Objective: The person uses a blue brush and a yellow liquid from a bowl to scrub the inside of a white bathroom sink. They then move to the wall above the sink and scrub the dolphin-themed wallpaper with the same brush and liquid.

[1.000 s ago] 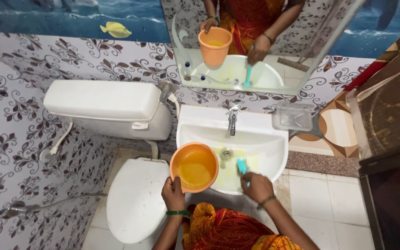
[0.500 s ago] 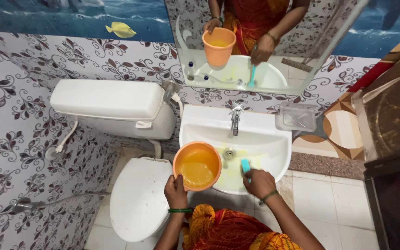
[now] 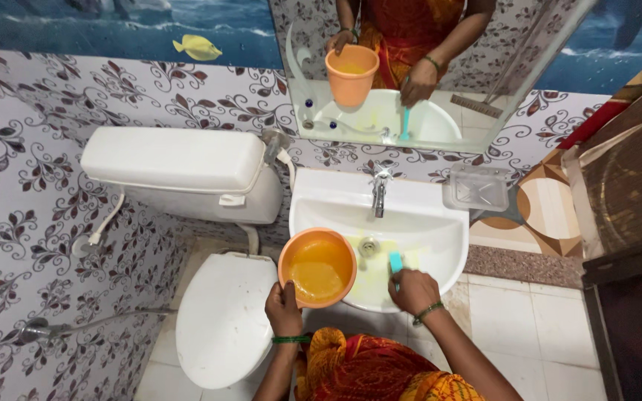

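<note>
Gripping orange mug (image 3: 318, 267) by rim, left hand (image 3: 284, 308) is holding it just left of and touching white sink (image 3: 432, 245); yellowish liquid inside. Right hand (image 3: 413, 291) is clenching around blue brush (image 3: 395, 263), bristle end pressing sink bowl just ahead of knuckles, near drain (image 3: 368, 247). Tap (image 3: 378, 191) is standing further ahead; closed toilet (image 3: 221, 319) is sitting left of left hand. Risk, as judgement: mug tilting while brush is scrubbing, liquid slopping onto toilet lid or floor; wet rim slipping from thumb grip.
</note>
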